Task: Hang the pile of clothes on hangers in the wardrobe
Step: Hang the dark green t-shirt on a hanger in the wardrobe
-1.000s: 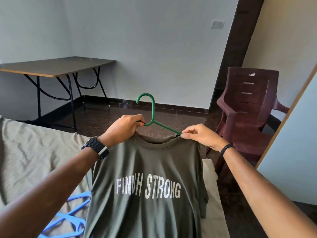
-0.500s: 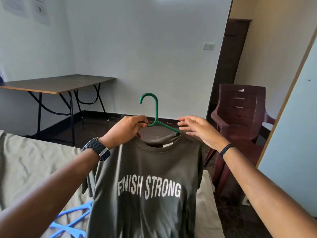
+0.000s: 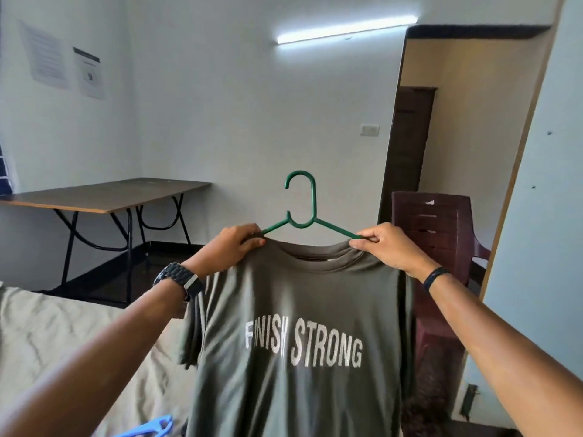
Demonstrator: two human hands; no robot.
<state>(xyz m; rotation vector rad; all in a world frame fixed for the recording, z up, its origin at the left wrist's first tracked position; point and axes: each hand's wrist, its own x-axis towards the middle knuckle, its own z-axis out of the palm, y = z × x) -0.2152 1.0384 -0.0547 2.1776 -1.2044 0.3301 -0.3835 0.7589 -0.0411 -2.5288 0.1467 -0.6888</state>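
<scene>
T-shirt (image 3: 299, 326), olive, "FINISH STRONG" print: hung on green hanger (image 3: 304, 212), held up in mid-air over the bed (image 3: 47, 335) | left hand (image 3: 230, 250): gripped collar and hanger arm | right hand (image 3: 388, 247): pinched collar at other arm (hook free) | blue hanger (image 3: 151, 427): lay on bed

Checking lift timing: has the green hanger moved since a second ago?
Yes. The hanger has gone up: its hook was below the table top, and now it is level with it, though the camera tilted up too.
</scene>
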